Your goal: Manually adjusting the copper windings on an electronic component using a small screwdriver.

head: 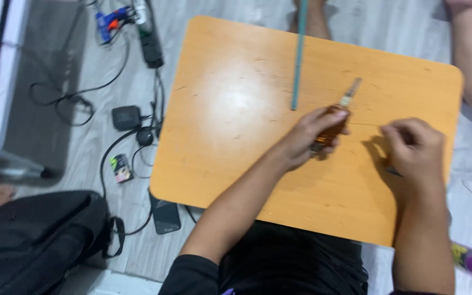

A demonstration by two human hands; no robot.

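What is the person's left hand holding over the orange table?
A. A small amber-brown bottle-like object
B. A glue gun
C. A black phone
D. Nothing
A: the left hand grips a small amber-brown bottle-like object above the orange table, beside the right hand.

Orange tabletop (236, 109) on grey floor (127, 71); teal rod (298, 60) lying on it.

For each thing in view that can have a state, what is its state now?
left hand: closed around the amber-handled tool.
amber-handled tool: held, tip pointing away over the table.
right hand: fingers pinched shut; what they hold is too small to tell.
teal stick: lying flat on the wooden table, untouched.
phone: on the floor, screen dark.
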